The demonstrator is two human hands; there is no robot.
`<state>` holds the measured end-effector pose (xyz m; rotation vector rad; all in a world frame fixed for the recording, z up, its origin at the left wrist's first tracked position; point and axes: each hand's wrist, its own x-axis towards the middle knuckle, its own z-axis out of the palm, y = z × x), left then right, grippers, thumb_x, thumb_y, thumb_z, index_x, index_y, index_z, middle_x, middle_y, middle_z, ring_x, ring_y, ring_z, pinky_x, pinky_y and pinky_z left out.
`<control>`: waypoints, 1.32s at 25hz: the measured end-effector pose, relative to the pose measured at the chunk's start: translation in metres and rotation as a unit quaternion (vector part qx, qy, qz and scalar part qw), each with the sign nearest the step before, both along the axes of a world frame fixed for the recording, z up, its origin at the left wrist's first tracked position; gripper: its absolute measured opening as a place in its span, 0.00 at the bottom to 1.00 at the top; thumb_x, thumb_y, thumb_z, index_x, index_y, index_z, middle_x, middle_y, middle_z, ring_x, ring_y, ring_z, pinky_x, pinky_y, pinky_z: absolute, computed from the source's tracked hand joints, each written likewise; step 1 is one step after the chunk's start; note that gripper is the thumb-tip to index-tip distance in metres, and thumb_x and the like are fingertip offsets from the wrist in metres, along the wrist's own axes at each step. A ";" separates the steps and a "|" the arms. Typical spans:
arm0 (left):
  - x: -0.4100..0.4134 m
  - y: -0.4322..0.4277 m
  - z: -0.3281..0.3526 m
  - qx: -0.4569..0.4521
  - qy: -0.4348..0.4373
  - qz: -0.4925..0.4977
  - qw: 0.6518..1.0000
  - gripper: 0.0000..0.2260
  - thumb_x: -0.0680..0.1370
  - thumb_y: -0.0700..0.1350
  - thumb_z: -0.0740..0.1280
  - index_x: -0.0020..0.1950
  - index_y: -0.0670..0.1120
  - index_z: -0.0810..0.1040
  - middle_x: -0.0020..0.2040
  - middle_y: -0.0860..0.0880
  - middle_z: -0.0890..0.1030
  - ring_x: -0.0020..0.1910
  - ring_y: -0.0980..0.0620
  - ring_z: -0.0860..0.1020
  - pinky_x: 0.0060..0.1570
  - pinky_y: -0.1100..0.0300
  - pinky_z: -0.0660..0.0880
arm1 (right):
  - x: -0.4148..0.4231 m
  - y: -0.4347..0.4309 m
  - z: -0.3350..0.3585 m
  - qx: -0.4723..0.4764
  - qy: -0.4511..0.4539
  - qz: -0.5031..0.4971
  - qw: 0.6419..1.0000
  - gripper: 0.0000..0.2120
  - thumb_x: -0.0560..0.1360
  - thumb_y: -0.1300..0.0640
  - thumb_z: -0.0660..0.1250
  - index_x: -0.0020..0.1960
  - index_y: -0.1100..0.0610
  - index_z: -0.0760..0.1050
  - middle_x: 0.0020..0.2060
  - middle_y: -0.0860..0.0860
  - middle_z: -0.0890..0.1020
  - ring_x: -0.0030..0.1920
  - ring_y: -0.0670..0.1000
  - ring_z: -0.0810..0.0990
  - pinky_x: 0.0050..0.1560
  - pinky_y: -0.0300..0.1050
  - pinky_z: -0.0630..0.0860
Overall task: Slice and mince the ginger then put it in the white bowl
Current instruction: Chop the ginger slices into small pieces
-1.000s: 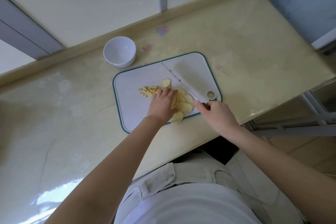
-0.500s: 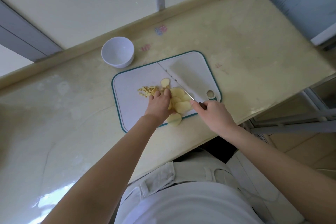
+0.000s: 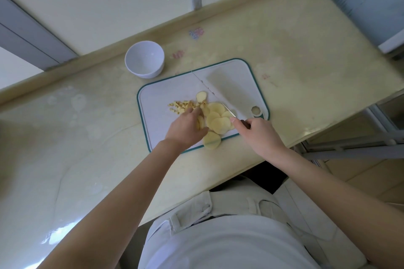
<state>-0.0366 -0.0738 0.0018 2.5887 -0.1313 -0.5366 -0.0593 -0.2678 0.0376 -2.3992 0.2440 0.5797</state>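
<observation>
Nearest: the person's torso in pale clothing, both bare forearms reaching out over the desk (image 3: 306, 61).

Left hand (image 3: 185, 129): over the near middle of the cutting board (image 3: 161, 120), fingers curled down onto the left side of the ginger slices (image 3: 219, 121), gripping a few that stand on edge under the fingertips.

Right hand (image 3: 261, 132): at the board's near right corner, wrapped round the dark handle of the knife (image 3: 229, 91), forefinger laid out toward the blade.

Slices: pale yellow rounds, overlapping in a loose heap between the two hands. One round (image 3: 212, 140) overhangs the board's near teal rim.

Knife: a broad blade, its flat face showing, running from the right hand away over the far right part of the board (whether the edge touches the board, cannot tell).

Just beyond the left hand: a small scatter of minced ginger (image 3: 180, 106). A lone slice (image 3: 201, 95) lies just beside it, close to the blade's edge.

Farther, off the board's far left corner and apart from it: white bowl (image 3: 153, 71), upright on the desk, near the low ledge at the wall (image 3: 109, 6).
</observation>
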 end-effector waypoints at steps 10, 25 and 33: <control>-0.010 -0.019 -0.019 0.126 0.002 -0.130 0.983 0.26 0.73 0.55 0.68 0.65 0.45 0.65 0.58 0.46 0.73 0.55 0.46 0.74 0.45 0.55 0.71 | -0.007 -0.008 -0.008 -0.004 0.013 -0.016 1.000 0.27 0.77 0.38 0.57 0.30 0.58 0.62 0.25 0.50 0.66 0.26 0.51 0.64 0.31 0.45 0.61; 0.014 -0.030 -0.017 0.075 -0.015 -0.014 0.997 0.18 0.73 0.50 0.69 0.59 0.45 0.70 0.53 0.47 0.77 0.50 0.45 0.75 0.40 0.57 0.68 | -0.007 -0.010 -0.014 0.022 0.014 -0.020 0.999 0.27 0.77 0.40 0.58 0.28 0.56 0.58 0.24 0.49 0.62 0.26 0.51 0.62 0.32 0.44 0.61; 0.019 -0.030 -0.004 0.044 -0.042 0.032 0.998 0.23 0.71 0.44 0.71 0.63 0.46 0.66 0.57 0.46 0.68 0.46 0.44 0.74 0.36 0.55 0.69 | -0.002 -0.007 -0.018 0.023 0.011 -0.013 1.000 0.27 0.77 0.39 0.57 0.31 0.60 0.65 0.26 0.53 0.67 0.28 0.53 0.66 0.32 0.45 0.63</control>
